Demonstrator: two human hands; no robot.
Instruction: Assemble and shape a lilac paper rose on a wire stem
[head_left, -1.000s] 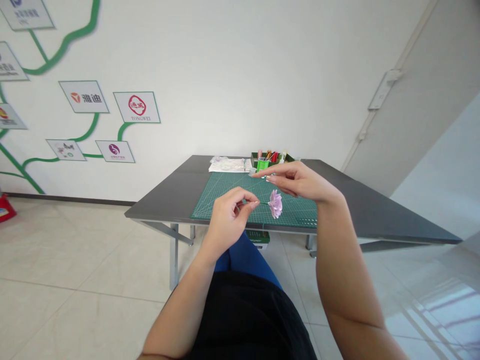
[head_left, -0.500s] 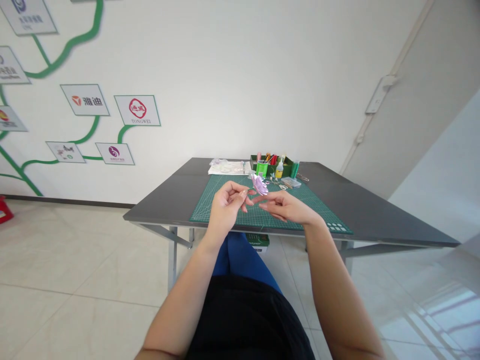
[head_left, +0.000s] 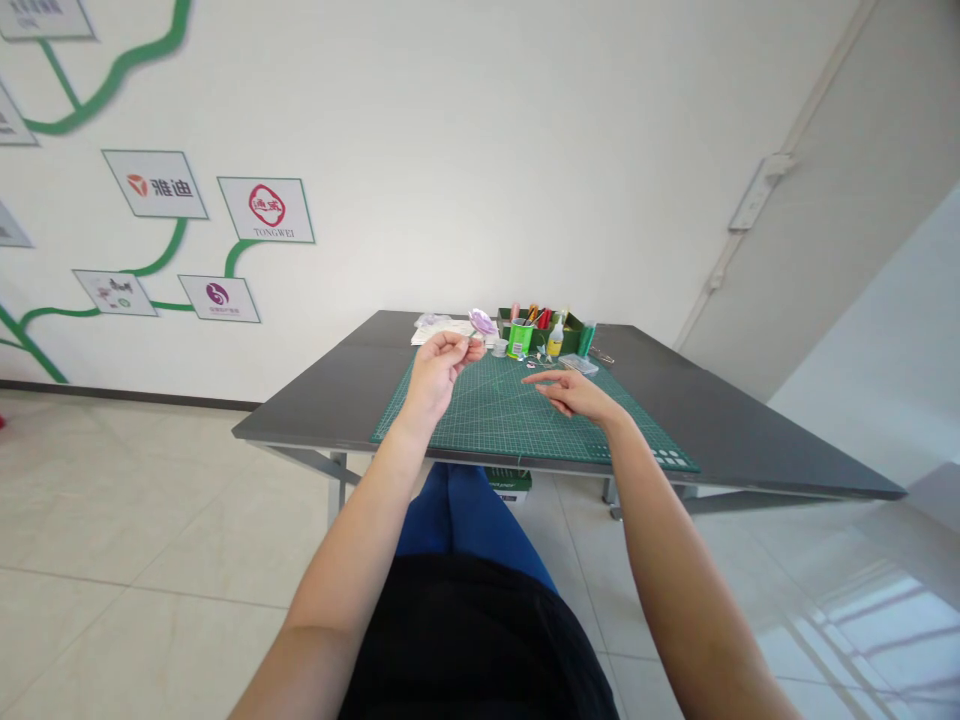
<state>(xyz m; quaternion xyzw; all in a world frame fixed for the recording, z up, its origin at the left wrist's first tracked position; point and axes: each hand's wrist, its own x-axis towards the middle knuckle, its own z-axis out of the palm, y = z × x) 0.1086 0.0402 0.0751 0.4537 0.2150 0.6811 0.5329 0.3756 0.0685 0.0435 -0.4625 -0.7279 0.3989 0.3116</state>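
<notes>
From where I stand, I note one camera, mounted on the wearer's head. Orientation: forward and down, across the table (head_left: 709, 430) toward the wall (head_left: 487, 150) behind it. Vantage: above the wearer's own torso (head_left: 480, 640), which occupies the bottom centre at closest range; the legs (head_left: 476, 510) extend away from the lens, under the table's near edge. Working range: the left hand (head_left: 437, 375) and right hand (head_left: 576, 393) sit at middle depth, near the centre of the frame. Coverage: wide; the floor (head_left: 172, 510) enters at both lower sides, and the wall fills the upper part.
</notes>
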